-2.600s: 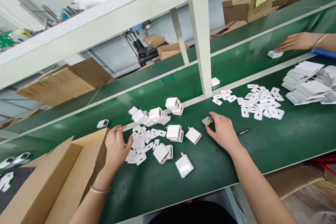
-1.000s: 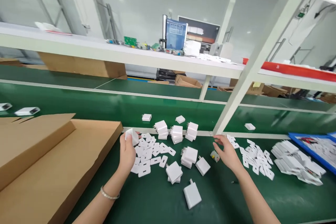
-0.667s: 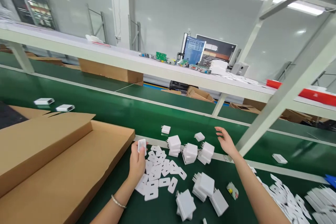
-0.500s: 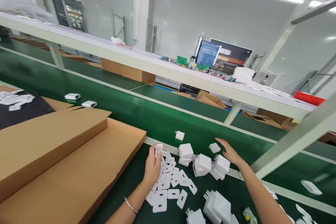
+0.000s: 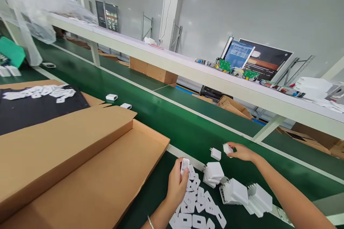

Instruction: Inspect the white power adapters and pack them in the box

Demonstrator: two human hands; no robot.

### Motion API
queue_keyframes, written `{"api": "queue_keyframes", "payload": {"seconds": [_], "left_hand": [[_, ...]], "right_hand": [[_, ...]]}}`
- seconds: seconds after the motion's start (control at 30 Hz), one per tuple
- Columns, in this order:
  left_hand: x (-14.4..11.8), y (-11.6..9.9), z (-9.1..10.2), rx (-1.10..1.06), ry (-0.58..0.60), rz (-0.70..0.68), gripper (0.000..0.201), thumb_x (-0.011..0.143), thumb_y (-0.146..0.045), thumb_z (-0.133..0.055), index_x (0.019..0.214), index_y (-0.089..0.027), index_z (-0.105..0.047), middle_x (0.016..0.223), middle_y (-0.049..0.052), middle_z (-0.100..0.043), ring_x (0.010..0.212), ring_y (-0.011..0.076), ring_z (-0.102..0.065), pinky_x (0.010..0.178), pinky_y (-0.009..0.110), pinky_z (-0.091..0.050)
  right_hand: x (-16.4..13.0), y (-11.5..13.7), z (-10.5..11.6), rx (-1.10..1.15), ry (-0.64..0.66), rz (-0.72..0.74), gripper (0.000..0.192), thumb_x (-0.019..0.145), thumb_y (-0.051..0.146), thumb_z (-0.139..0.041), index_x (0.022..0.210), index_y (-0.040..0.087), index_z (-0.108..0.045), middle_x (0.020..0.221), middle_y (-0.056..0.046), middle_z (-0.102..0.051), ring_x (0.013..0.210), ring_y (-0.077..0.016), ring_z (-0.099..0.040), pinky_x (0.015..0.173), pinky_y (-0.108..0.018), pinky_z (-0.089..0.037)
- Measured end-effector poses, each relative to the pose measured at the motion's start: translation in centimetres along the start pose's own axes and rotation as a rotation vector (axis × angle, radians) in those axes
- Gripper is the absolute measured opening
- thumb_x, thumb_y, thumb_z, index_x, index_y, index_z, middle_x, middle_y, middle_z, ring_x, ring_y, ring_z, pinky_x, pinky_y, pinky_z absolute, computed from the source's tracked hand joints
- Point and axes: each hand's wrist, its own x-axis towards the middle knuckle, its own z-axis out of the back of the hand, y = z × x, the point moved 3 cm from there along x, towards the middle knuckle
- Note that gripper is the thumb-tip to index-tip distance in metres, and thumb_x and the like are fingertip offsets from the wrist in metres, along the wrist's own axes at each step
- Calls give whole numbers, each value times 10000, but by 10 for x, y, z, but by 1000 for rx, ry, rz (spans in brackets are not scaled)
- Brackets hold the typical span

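Both hands are busy low in the frame: the left hand still pinches a small white tab upright, while the right hand, empty and open half a second ago, now closes on a white charger on the green belt.

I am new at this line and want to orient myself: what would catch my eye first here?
Likely the long green conveyor belt crossing the view, with white chargers heaped near its front edge. The right hand picks one small white charger off the belt, while the left hand holds a flat white piece beside a big cardboard sheet.
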Motion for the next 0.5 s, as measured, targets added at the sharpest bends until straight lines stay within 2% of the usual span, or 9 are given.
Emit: {"api": "queue_keyframes", "payload": {"seconds": [0.1, 0.2, 0.27, 0.37, 0.5], "left_hand": [[-1, -1, 2, 10, 7, 0, 320, 1008, -486, -447, 1154, -239, -590, 903, 75, -686, 785, 274, -676, 727, 381, -510], [-1, -2, 4, 25, 14, 0, 327, 997, -476, -457, 1167, -232, -594, 941, 93, -697, 818, 281, -684, 749, 385, -523], [-2, -3, 5, 29, 23, -1, 339, 1000, -476, -452, 1181, -226, -591, 969, 104, -706, 836, 281, -689, 756, 384, -531], [-3, -2, 7, 51, 32, -2, 349, 1000, -474, -447, 1189, -217, -589, 995, 111, -720, 856, 282, -703, 763, 380, -539], [-4, 3, 9, 81, 28, 4, 363, 1003, -486, -446, 1199, -216, -587, 1009, 105, -741, 842, 279, -718, 734, 366, -533]], "right_hand": [[16, 22, -10, -29, 97, 29, 475, 810, 381, -749, 1272, 273, -723, 1265, -48, -787, 1163, -290, -742, 964, -346, -568], [22, 25, -24, -94, 159, -26, 449, 780, 336, -822, 1205, 231, -722, 1131, -64, -791, 1053, -289, -751, 898, -363, -567], [21, 23, -32, -132, 182, -71, 415, 849, 395, -823, 1194, 194, -708, 1100, -73, -769, 1008, -263, -738, 897, -393, -569], [10, 15, -37, -154, 191, -124, 390, 981, 474, -736, 1219, 168, -690, 1149, -78, -733, 1010, -229, -709, 932, -437, -576], [-26, -8, -25, -171, 186, -221, 339, 1011, 441, -725, 1214, 171, -698, 1183, -73, -724, 1043, -227, -705, 948, -445, -591]]}}
